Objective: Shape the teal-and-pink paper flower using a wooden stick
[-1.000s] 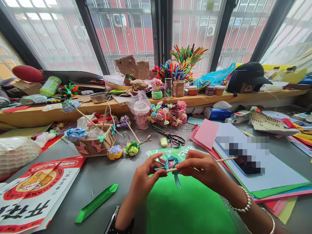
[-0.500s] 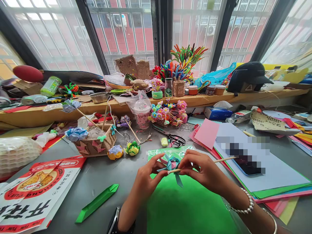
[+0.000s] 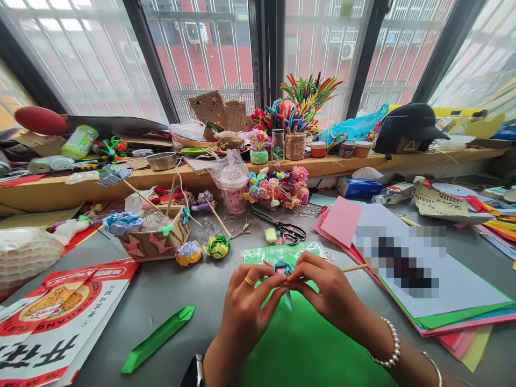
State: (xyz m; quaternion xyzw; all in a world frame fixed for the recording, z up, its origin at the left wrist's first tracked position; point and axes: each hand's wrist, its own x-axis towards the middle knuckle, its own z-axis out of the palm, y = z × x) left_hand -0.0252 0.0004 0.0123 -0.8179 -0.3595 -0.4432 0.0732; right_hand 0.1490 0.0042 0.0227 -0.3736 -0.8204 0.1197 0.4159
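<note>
My left hand (image 3: 252, 298) is closed, its fingertips pinching at the near side of a blue and pink folded paper flower (image 3: 283, 267). A long strip of blue paper hangs below the flower. Opposite it, my right hand (image 3: 332, 290) is closed on a thin wooden stick (image 3: 355, 267), which sticks out to the right behind the knuckles. The stick's tip is hidden where the fingertips of both hands meet. Beneath the hands lies a green sheet pack (image 3: 318, 344) in a clear sleeve.
A folded green paper strip (image 3: 158, 341) and a snack bag (image 3: 60, 322) lie left. Two paper flowers (image 3: 217, 246) sit by a cardboard box (image 3: 151, 243). Scissors (image 3: 291, 232) lie beyond the hands. Coloured paper sheets (image 3: 455, 285) are stacked right, below a crowded wooden ledge (image 3: 193, 176).
My left hand's fingers have come over to the stick's tip, now covering it. The right hand has shifted slightly left, and less of the stick shows on the right.
</note>
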